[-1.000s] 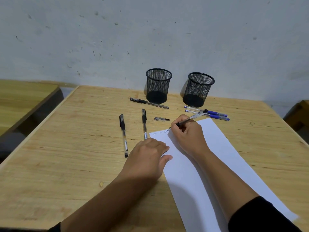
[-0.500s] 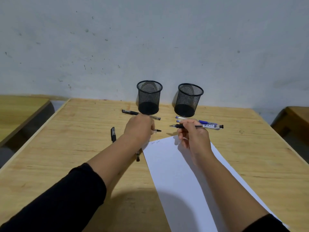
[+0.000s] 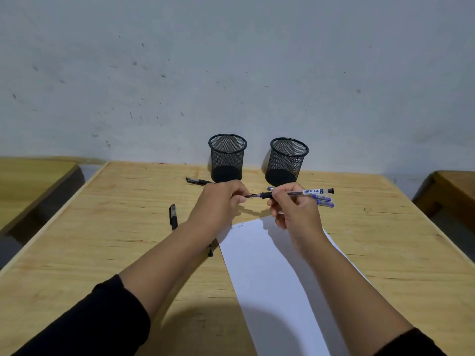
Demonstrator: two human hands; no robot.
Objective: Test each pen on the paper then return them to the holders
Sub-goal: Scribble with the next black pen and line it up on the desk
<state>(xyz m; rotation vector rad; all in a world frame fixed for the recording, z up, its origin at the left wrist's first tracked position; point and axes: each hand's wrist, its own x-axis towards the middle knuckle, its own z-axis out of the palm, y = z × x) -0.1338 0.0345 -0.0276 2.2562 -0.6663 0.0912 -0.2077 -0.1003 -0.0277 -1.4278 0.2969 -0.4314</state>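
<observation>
since a moment ago, the small black cap (image 3: pixel 241 197) is brought by the closed left hand (image 3: pixel 218 204) to the clear black-ink pen (image 3: pixel 295 194) pinched in the right hand (image 3: pixel 293 209); misalignment risks an inked finger.

Not much to read here. The pen (image 3: pixel 298 193) held level between both hands wears a white barcode label (image 3: pixel 311 192) near its far right end, bars visible but the digits too small to make out. At the top left corner of the paper (image 3: pixel 272 273) sit two short handwritten scribbles (image 3: pixel 237 227), and they're not legible as words.
</observation>
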